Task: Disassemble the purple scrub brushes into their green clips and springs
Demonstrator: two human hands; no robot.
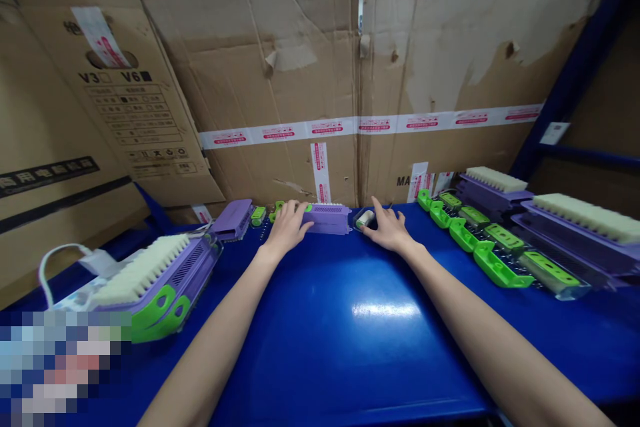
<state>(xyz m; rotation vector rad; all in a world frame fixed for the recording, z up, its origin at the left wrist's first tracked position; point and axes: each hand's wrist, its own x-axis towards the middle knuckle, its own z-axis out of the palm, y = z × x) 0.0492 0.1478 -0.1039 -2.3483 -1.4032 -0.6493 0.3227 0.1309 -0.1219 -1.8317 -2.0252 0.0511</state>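
Observation:
My left hand [289, 228] is at the back of the blue surface, with fingers apart and the thumb over the left end of a purple slotted plastic part [330, 220]. Bright green bits show around its fingertips; whether the fingers touch them is hard to see. To the right, my right hand [389, 228] has its index finger raised and its thumb low. Between that thumb and finger sits a small dark piece with a pale, roller-like end [367, 218]. Neither hand plainly grips anything.
Purple units with cream bristle-like tops stand at left [185, 280] and right [580, 220]. Several green brackets [465, 235] and clear-cased green pieces [505, 238] line the right. A purple cover [233, 219] lies back left. Cardboard [280, 80] walls the back; a white cable [45, 273] loops at left.

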